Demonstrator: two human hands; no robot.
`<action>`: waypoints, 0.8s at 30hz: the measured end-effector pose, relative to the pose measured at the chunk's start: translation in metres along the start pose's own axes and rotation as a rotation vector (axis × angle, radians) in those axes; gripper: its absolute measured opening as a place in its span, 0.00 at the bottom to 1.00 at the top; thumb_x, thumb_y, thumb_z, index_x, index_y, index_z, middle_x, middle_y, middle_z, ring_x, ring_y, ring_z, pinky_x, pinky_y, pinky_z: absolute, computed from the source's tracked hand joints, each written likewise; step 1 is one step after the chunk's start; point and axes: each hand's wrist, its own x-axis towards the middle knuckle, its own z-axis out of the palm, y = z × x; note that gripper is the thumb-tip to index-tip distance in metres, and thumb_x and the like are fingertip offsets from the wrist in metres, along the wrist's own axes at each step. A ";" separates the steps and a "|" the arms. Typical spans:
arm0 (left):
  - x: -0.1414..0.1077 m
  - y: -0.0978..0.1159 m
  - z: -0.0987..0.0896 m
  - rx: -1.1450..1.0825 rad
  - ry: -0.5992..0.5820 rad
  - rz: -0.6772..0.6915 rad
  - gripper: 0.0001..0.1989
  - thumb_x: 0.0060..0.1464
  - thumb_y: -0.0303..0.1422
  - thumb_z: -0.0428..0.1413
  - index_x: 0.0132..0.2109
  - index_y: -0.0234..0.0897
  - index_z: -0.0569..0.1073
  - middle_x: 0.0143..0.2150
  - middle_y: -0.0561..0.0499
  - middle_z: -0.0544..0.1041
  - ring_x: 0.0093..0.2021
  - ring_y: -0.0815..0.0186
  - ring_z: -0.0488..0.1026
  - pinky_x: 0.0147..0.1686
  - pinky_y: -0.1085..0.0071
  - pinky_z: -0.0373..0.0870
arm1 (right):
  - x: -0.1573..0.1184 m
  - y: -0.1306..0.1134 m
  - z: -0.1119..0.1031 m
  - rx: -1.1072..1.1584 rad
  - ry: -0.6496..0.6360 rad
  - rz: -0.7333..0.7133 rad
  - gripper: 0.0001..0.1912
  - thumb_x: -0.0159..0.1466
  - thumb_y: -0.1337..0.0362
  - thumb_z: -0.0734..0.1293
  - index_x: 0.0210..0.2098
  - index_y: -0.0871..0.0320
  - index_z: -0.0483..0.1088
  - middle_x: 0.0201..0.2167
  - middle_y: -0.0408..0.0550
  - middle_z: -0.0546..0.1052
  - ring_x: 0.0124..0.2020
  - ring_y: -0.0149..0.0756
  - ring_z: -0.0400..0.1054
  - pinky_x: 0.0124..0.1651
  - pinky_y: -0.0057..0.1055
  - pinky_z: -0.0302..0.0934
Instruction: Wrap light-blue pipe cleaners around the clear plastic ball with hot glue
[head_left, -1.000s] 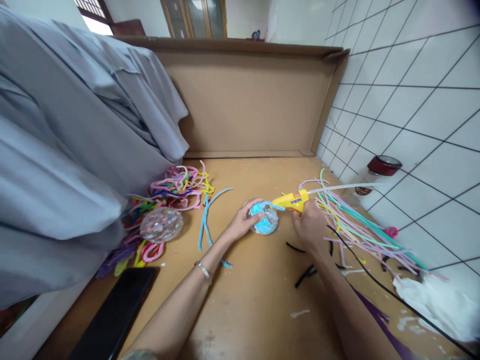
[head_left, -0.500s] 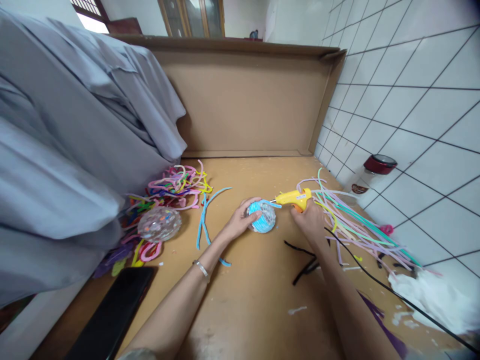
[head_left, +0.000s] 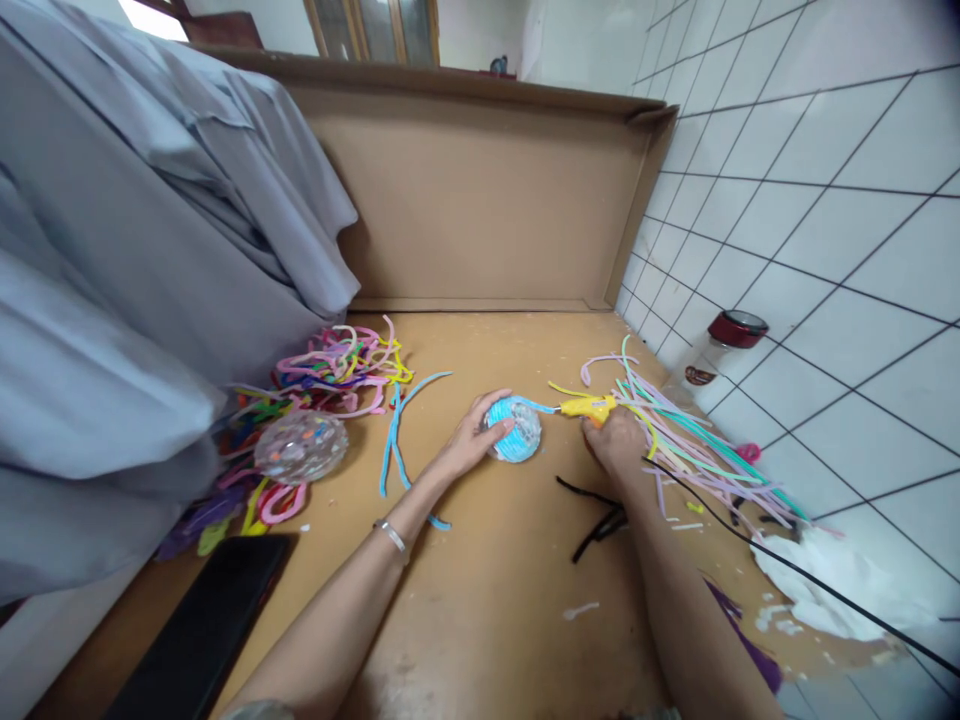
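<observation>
My left hand [head_left: 477, 436] is closed around a small round clear container [head_left: 529, 428], partly wrapped in blue pipe cleaner [head_left: 501, 412]. A loose blue end sticks out to the right from its top. In my right hand [head_left: 616, 438] is a yellow hot glue gun [head_left: 589, 407], its nozzle pointing left, close by the tip of that loose end. Whether the nozzle touches it I cannot tell. Several blue pipe cleaners [head_left: 393, 440] lie left of my left hand. Black pipe cleaner pieces [head_left: 596, 525] rest beside my right forearm.
Mixed pipe cleaners [head_left: 337, 370] and a clear faceted container [head_left: 301, 446] sit at left, near a black phone [head_left: 202, 625]. Pastel pipe cleaners [head_left: 705, 440], a red-lidded jar [head_left: 712, 350], white tissue [head_left: 821, 580] and the black cord [head_left: 810, 590] are at right. Cardboard [head_left: 480, 200] stands behind.
The glue gun has turned and dropped slightly, so its nozzle is now at the outer tip of the loose blue end instead of near the container. The whole view has shifted a little.
</observation>
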 end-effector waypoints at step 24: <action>-0.002 0.013 0.005 0.153 -0.014 0.155 0.22 0.58 0.44 0.54 0.56 0.41 0.70 0.57 0.44 0.68 0.58 0.56 0.65 0.61 0.58 0.59 | -0.040 -0.053 -0.060 0.596 0.240 -0.793 0.14 0.69 0.63 0.57 0.41 0.59 0.73 0.32 0.51 0.74 0.36 0.38 0.66 0.39 0.34 0.59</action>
